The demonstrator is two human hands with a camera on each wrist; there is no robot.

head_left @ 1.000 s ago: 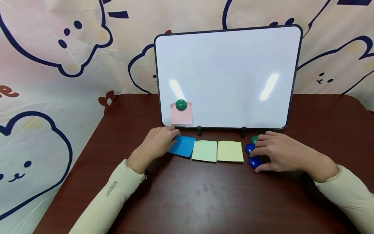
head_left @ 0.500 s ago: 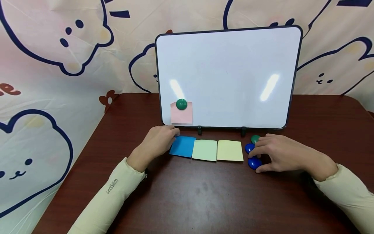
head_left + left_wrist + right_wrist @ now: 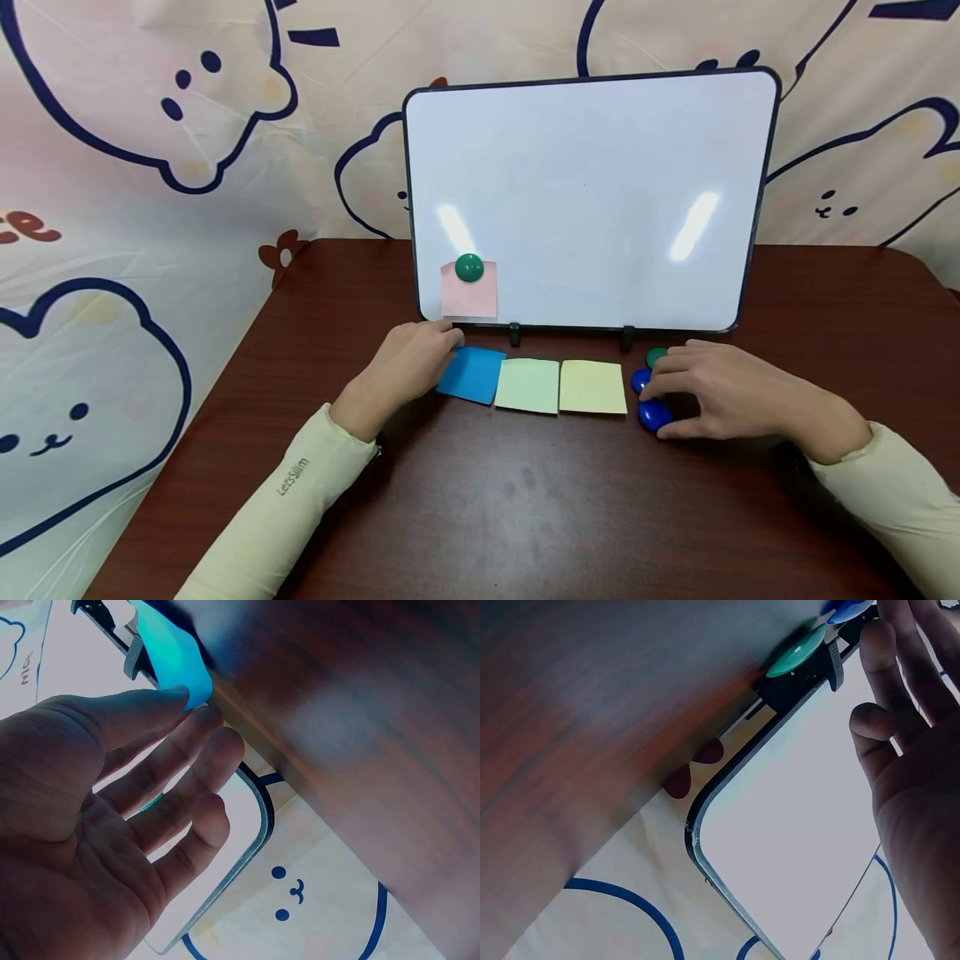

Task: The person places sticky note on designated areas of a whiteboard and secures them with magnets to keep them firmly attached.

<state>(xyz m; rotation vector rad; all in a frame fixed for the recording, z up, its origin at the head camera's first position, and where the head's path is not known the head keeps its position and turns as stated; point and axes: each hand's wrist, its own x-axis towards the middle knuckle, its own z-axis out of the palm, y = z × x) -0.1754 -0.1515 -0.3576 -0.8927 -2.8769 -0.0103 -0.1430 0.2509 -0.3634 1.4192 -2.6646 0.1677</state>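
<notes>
My left hand (image 3: 405,362) is at the left edge of a blue sticky note (image 3: 474,375). In the left wrist view its thumb and index finger pinch the note's corner (image 3: 187,671), the other fingers loosely bent. A pale green note (image 3: 527,386) and a yellow note (image 3: 592,387) continue the row to the right. On the right, my right hand (image 3: 712,392) grips a round blue magnet (image 3: 655,415) between thumb and index finger. Another blue magnet (image 3: 641,381) and a green magnet (image 3: 656,358) lie just beyond, partly covered by the fingers.
A whiteboard (image 3: 592,192) stands behind the notes on small black feet (image 3: 627,337). At its lower left a green magnet (image 3: 469,267) holds a pink note (image 3: 468,297). The dark wooden table (image 3: 510,517) meets a cartoon-printed cloth (image 3: 112,217) at the back and left.
Both hands stay almost in place, the left at the blue note and the right at the blue magnets. The head view has shifted slightly.
</notes>
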